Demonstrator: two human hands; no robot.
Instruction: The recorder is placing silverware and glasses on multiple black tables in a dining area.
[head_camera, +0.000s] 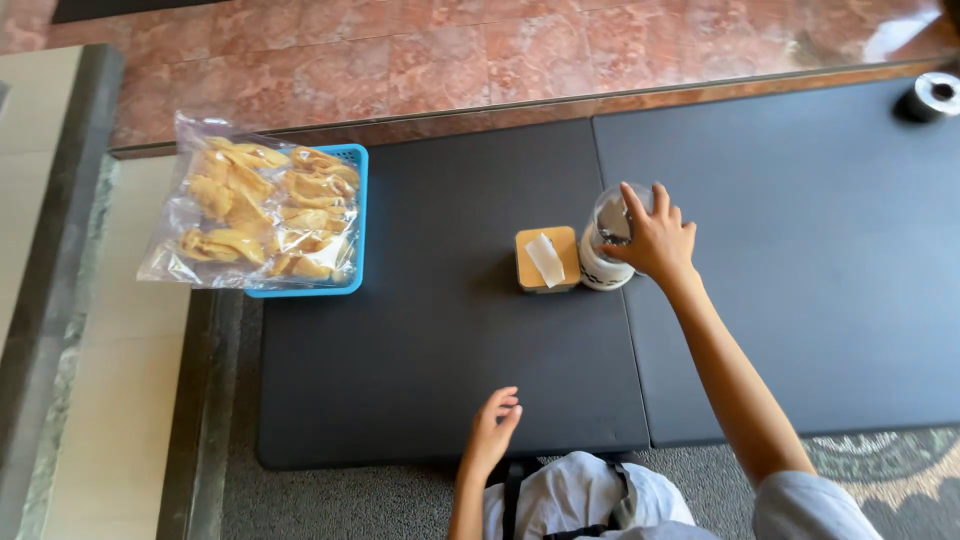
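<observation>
- Clear glass jar (607, 240) with white contents and a dark patterned band low on its wall stands upright on the black bench (440, 360), close to the seam where the two dark mats meet.
- Right hand (655, 240) is stretched far forward with its fingers wrapped round the jar's upper part from the right side; it is grasping the jar near the mouth. Whether the jar is lifted or resting on the bench cannot be told.
- Left hand (492, 430) hangs near the bench's near edge, close to the body, fingers loosely curled and holding nothing.
- Key relation: the jar lies ahead of the person and slightly right of centre, its long axis vertical, and the right hand is already on it while the left hand sits well apart, nearer the body.
- Square wooden lid (546, 259) with a white strip across its top lies just beside the jar on its left, seemingly touching or nearly so.
- Blue plastic basket (355, 220) sits at the bench's far left corner, holding a clear bag of pale yellow crisps (255, 210) that overhangs the basket's left edge.
- Round dark object with a metallic top (935, 95) rests at the far right corner.
</observation>
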